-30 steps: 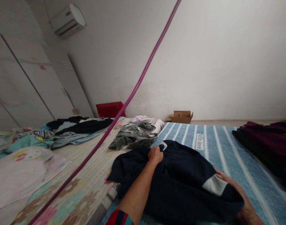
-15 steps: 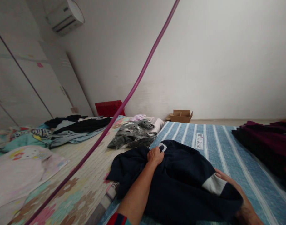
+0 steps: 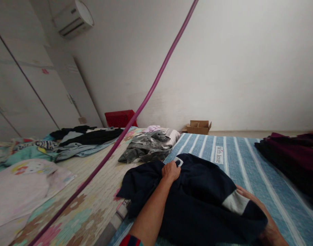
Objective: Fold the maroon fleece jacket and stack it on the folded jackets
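Note:
A dark navy garment (image 3: pixel 197 208), bunched up and thick, lies on the blue striped bed cover (image 3: pixel 230 147). It has a white-grey panel (image 3: pixel 235 202) on its right part and a small white patch with a dark centre near the top. My left hand (image 3: pixel 171 171) is closed in a fist on the cloth beside that small patch. At the garment's right edge, my right hand (image 3: pixel 268 218) wraps around it from outside, a finger along the far side. The garment hides most of the right hand's fingers.
A purple pole (image 3: pixel 148 94) slants across the view. On the floral cover (image 3: pixel 90 212) lie a grey camouflage garment (image 3: pixel 146 147), a pink top (image 3: pixel 25 184) and dark clothes (image 3: pixel 92 138). Maroon and black clothes (image 3: pixel 292 153) are stacked at right. A cardboard box (image 3: pixel 199 128) stands by the wall.
Both hands keep their places on the navy garment. The whole view has shifted very slightly, and hardly anything else differs.

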`<state>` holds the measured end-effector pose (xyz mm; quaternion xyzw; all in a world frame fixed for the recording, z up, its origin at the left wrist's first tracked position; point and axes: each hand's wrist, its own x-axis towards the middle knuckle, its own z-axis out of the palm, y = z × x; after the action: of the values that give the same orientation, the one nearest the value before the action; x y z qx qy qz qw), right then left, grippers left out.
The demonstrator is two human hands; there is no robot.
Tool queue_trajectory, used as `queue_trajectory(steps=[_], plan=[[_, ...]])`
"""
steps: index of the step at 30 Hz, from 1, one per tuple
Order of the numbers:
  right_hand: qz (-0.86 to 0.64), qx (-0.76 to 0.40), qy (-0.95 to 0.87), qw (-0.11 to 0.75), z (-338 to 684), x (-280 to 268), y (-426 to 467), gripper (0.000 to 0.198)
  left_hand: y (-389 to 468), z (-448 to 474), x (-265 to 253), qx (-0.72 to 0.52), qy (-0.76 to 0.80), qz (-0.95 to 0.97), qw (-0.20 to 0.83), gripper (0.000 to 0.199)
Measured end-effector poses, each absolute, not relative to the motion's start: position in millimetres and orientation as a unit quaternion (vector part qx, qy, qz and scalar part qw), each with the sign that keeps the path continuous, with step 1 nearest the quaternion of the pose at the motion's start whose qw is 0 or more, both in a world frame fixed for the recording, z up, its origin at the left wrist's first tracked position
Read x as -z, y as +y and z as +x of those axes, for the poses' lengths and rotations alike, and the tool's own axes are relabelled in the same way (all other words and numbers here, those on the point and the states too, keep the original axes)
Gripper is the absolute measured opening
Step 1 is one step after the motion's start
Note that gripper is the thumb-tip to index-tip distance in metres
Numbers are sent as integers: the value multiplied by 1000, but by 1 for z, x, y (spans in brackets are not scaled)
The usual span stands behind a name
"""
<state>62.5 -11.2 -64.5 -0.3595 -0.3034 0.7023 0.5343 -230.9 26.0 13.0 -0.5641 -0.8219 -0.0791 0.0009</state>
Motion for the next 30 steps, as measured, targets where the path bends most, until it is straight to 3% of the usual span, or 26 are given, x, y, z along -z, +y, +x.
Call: queue_trajectory(steps=[18, 30], plan=[[-330, -753, -244, 515, 62, 64, -10, 45, 26, -229, -13, 78, -823, -563, 4, 36], [-330, -734, -301, 511, 61, 54, -14, 43, 27, -230, -12, 81, -822, -564, 8, 36]])
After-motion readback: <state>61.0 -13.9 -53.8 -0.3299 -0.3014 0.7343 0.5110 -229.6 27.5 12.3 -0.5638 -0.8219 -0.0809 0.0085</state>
